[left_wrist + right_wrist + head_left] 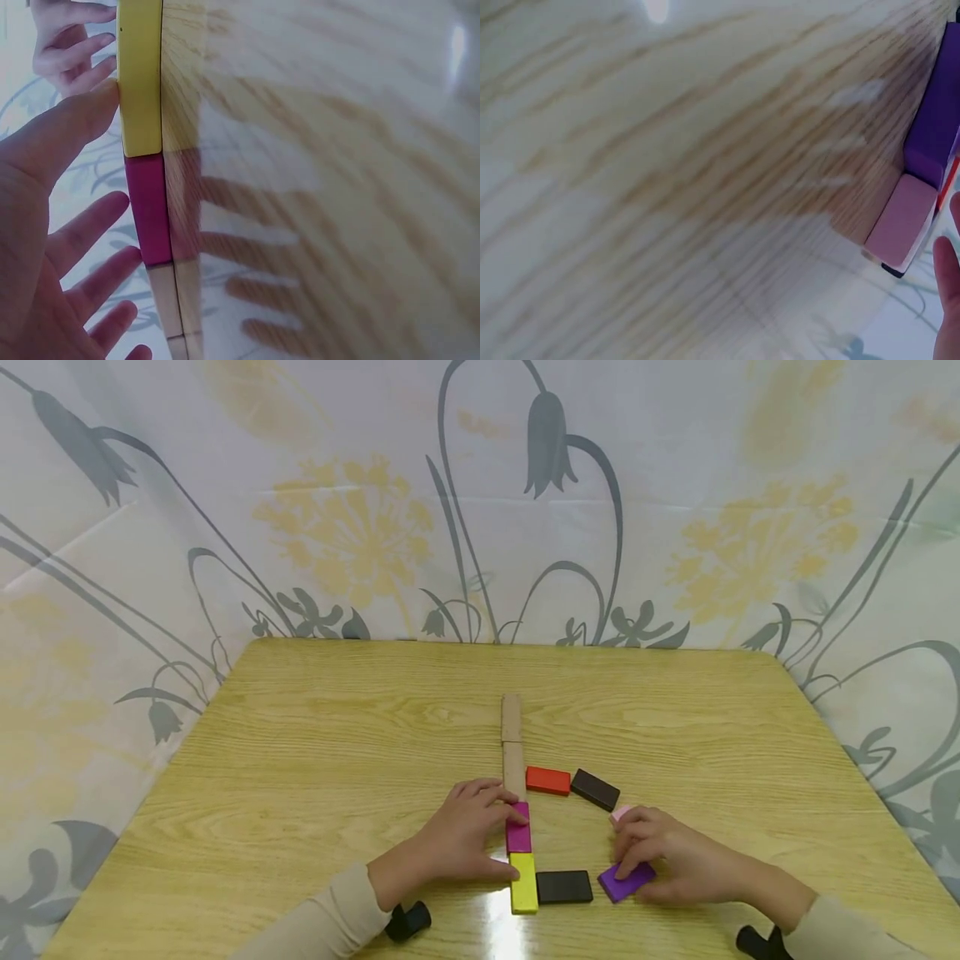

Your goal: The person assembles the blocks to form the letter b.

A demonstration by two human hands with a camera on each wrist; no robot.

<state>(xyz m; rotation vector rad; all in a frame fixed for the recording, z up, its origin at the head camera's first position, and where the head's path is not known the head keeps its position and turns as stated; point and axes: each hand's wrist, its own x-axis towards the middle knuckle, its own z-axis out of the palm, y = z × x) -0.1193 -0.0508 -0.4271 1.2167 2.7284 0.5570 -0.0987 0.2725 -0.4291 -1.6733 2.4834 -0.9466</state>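
My left hand (pixel 468 835) lies along the left side of a straight line of flat blocks. Its thumb touches the yellow block (pixel 523 883), and an index fingertip rests at the magenta block (pixel 518 827); the other fingers are spread. On the right, my right hand (pixel 675 856) pinches the purple block (pixel 627 882) between thumb and fingertips, low at the table. A pink block (pixel 902 217) sits just beyond the purple one, mostly hidden by the fingers in the head view. Left of the purple block, past a gap, lies a black block (pixel 565 887) beside the yellow one.
Two tan blocks (pixel 512 718) continue the line toward the back. A red block (pixel 548 781) and a second black block (pixel 596 790) curve rightward from it. All lie on a wood-grain table (pixel 337 718), with a flower-patterned curtain (pixel 480 527) behind.
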